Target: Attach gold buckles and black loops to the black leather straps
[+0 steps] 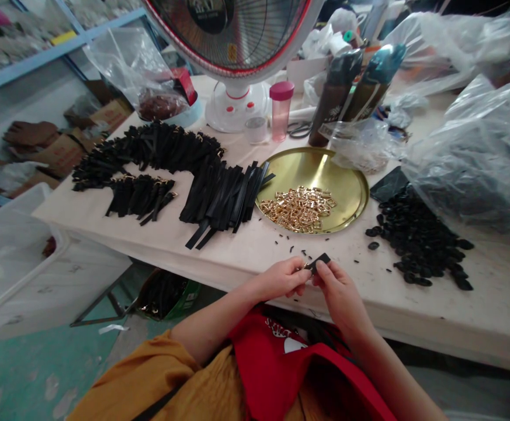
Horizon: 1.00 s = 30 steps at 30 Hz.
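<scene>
Both my hands meet at the table's near edge, pinching one short black strap piece (318, 262). My left hand (283, 278) grips its left end, where a small gold bit shows between the fingers. My right hand (339, 288) holds the right end with fingers curled. Just beyond lies a round gold tray (346, 181) holding a heap of several gold buckles (299, 207). Left of the tray lie stacks of black straps (219, 196), and finished straps with gold ends (141, 196) lie further left.
A pile of small black loops (416, 240) lies right of the tray, beside a large clear plastic bag (478, 158). A fan (237, 52), a pink-lidded cup (281, 108) and two spray cans (355, 88) stand behind. A white bin (13, 257) sits at the left.
</scene>
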Available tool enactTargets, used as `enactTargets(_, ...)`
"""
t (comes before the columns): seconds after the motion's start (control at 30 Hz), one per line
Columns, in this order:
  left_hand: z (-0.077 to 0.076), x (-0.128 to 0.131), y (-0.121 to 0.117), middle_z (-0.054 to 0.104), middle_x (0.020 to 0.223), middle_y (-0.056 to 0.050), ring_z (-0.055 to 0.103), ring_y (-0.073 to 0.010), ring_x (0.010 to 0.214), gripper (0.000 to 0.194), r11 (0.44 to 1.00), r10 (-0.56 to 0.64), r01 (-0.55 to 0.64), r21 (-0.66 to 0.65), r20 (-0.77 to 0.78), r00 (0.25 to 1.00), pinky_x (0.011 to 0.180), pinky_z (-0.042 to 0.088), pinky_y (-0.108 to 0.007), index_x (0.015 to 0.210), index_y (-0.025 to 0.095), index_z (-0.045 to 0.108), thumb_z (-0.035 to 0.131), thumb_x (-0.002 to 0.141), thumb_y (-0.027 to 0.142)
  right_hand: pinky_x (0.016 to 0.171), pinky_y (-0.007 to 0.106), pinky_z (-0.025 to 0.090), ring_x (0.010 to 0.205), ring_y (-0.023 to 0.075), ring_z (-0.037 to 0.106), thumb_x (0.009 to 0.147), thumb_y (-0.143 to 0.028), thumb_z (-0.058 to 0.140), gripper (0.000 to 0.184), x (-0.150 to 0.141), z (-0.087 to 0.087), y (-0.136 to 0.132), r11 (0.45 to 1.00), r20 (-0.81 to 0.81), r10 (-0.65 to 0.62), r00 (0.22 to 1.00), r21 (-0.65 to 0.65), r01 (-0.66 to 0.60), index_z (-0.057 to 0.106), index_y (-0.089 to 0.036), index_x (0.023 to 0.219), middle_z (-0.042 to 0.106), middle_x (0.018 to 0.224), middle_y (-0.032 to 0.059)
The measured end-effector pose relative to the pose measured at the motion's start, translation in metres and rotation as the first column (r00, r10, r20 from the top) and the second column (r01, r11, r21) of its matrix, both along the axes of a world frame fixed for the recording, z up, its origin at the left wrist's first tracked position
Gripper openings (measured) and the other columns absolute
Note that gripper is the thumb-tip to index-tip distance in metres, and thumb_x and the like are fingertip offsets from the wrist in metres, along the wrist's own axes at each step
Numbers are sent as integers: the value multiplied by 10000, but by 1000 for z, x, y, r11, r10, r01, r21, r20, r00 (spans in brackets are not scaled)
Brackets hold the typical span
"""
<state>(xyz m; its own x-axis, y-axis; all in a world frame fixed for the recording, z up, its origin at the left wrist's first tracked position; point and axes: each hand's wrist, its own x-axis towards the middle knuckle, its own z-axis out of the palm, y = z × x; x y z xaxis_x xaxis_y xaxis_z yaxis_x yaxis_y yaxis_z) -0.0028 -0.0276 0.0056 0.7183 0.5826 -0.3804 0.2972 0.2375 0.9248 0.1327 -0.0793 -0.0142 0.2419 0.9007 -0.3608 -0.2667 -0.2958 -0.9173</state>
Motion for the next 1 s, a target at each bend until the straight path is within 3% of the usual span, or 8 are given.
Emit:
enactTargets(0.1, 0, 1, 0, 478, 559, 57, 397, -41, 421, 208, 1000, 14, -14, -12, 3, 1000, 425, 316, -163, 778, 166, 417, 410, 822, 369, 522, 255, 365, 519, 111, 422, 701, -473, 600, 286, 1, -1, 4, 996, -137, 77, 988, -23, -81, 548, -192, 678, 491, 567, -30)
enactTargets(0.2, -3, 1, 0, 481, 559, 58, 386, -38, 413, 230, 999, 28, -28, -22, 11, 1000, 421, 309, -162, 786, 164, 428, 410, 819, 391, 545, 260, 366, 555, 124, 431, 744, -454, 554, 278, 2, 1, 4, 995, 216, 65, 974, 63, -80, 529, -193, 653, 486, 575, -23)
enactTargets(0.3, -4, -1, -1, 485, 557, 59, 387, -41, 410, 227, 999, 36, -36, -3, -4, 999, 418, 305, -166, 783, 166, 434, 414, 810, 391, 604, 281, 379, 640, 148, 469, 764, -396, 544, 213, 4, 2, 2, 971, 540, 31, 841, 183, -153, 542, -193, 698, 527, 669, 1)
enactTargets(0.5, 8, -1, -8, 512, 565, 45, 405, -58, 447, 194, 986, 83, -63, 153, -124, 989, 458, 311, -182, 744, 167, 431, 392, 819, 342, 585, 291, 398, 622, 158, 498, 783, -370, 523, 185, 6, -2, 2, 971, 573, 94, 814, 128, -203, 536, -187, 759, 554, 674, 11)
enactTargets(0.67, 14, -2, -9, 486, 527, 52, 431, -80, 502, 218, 950, 114, -67, 303, -139, 984, 517, 317, -197, 697, 175, 418, 378, 840, 335, 634, 289, 409, 692, 160, 504, 804, -298, 514, 108, 1, 8, 1, 932, 665, -83, 742, 316, -180, 532, -196, 772, 542, 743, 22)
enactTargets(0.73, 15, -2, -7, 475, 520, 56, 434, -87, 512, 237, 941, 118, -70, 331, -128, 985, 524, 316, -200, 703, 177, 417, 387, 842, 367, 633, 282, 407, 685, 154, 500, 799, -288, 524, 97, 0, 10, 1, 930, 653, -99, 751, 330, -165, 532, -197, 768, 537, 732, 15)
enactTargets(0.83, 18, -2, -5, 451, 509, 59, 418, -92, 507, 262, 933, 114, -54, 355, -149, 982, 511, 304, -204, 701, 180, 410, 405, 836, 405, 594, 267, 390, 618, 137, 471, 781, -314, 547, 142, 4, 10, 4, 952, 569, -13, 822, 259, -164, 529, -192, 712, 516, 649, -11)
enactTargets(1.0, 31, 2, -4, 487, 592, 42, 436, -95, 558, 220, 906, 64, 10, 423, -160, 985, 523, 309, -203, 753, 175, 442, 403, 843, 372, 596, 260, 391, 618, 127, 477, 739, -396, 574, 219, 18, 10, 12, 968, 230, 163, 959, 152, -201, 533, -183, 704, 534, 646, -24)
